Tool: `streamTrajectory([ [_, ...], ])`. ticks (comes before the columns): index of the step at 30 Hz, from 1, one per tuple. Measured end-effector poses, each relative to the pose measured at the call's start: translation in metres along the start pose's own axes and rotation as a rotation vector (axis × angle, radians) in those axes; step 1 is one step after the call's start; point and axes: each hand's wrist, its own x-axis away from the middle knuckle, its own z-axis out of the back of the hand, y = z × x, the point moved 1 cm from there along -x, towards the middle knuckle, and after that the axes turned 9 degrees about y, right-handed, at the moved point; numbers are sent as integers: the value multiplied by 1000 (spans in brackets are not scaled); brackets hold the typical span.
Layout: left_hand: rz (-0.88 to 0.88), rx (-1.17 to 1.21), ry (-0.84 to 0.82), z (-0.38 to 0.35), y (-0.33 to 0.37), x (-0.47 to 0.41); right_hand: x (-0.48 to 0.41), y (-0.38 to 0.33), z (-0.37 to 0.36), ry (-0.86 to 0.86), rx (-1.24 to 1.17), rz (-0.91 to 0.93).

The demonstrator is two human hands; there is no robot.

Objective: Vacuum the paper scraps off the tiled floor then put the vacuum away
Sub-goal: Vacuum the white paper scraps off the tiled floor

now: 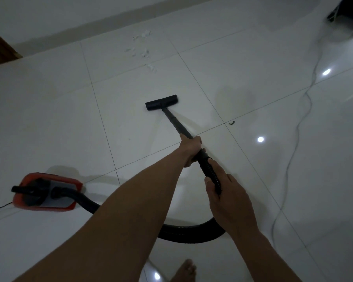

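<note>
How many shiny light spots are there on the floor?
3. One light spot is far right, one is right of the vacuum wand, one is at the bottom by the bare foot. The arms may hide more.

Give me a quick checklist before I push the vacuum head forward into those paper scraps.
1. Left hand grips the wand: ok.
2. Right hand holds the ribbed hose end: ok.
3. Floor nozzle sits on the tiled floor: ok.
4. Nozzle reaches the paper scraps: not ok, they lie ahead near the wall.
5. White cable clear of the nozzle: ok, off to the right.
6. Suction running: cannot tell.
</note>
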Motion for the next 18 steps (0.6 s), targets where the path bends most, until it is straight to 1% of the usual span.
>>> streamTrajectory([
  [7, -11, 0, 2, -13, 10, -4, -17, 7, 7, -14, 14, 4],
  [18, -15, 3, 28, -5, 48, -39, -66, -11, -4, -39, 29, 47],
])
